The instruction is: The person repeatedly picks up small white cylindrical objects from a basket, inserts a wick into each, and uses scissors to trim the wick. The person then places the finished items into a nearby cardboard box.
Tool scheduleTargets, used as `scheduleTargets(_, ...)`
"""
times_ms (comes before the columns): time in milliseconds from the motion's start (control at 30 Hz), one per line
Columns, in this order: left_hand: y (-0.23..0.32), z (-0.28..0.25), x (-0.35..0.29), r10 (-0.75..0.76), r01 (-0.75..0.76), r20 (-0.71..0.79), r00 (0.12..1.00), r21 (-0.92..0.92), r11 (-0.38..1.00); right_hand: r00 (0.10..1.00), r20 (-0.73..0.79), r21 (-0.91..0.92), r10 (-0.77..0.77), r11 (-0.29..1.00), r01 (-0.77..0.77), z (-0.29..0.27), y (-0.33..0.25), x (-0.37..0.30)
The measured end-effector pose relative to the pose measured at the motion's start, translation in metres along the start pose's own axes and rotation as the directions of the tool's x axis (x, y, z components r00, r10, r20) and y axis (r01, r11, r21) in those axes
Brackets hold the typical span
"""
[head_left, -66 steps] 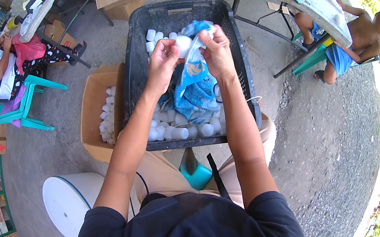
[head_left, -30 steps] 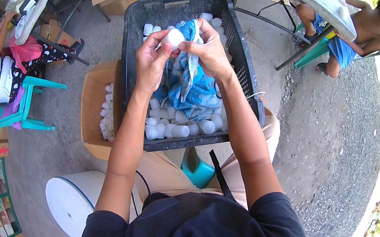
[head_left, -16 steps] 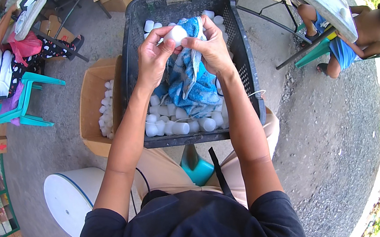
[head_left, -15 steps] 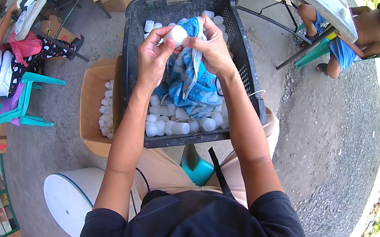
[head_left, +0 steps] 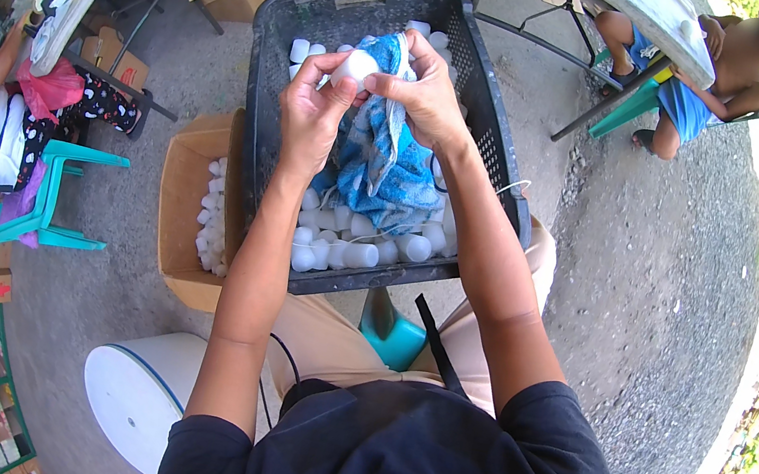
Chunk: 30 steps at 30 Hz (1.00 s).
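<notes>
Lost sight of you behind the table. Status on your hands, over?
Left hand and right hand both grip one white cap. Blue cloth hangs from right hand, over black crate. Nothing blocking.

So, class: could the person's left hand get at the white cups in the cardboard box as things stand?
Probably yes. The cardboard box is open-topped on the person's left, and nothing covers its white cups. But the left hand is busy holding a white cup above the black crate.
</notes>
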<state>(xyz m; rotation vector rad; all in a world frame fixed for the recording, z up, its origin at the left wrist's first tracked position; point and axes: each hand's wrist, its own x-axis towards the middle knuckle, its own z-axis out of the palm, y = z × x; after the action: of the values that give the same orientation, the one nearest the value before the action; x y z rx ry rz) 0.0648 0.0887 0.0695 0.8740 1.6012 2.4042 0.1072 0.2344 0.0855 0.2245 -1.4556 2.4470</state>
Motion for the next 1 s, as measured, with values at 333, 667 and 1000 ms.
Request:
scheduleTargets(333, 0.000, -0.001, 0.000, -0.059, 0.061, 0.024, 0.998, -0.124, 0.990, 0.999, 0.035, 0.005, -0.006, 1.000, 0.005, -0.009, 0.007, 0.004)
scheduleTargets(667, 0.003, 0.000, 0.002, 0.012, -0.010, 0.017, 1.000, -0.097, 0.995, 0.999, 0.039, 0.102, 0.003, 0.995, -0.007, -0.006, 0.001, 0.002)
scheduleTargets(1000, -0.008, -0.009, 0.004, -0.032, 0.026, -0.093, 0.995, -0.065, 0.998, 0.897, 0.181, -0.620, -0.402, 0.661, 0.422, 0.010, 0.005, -0.003)
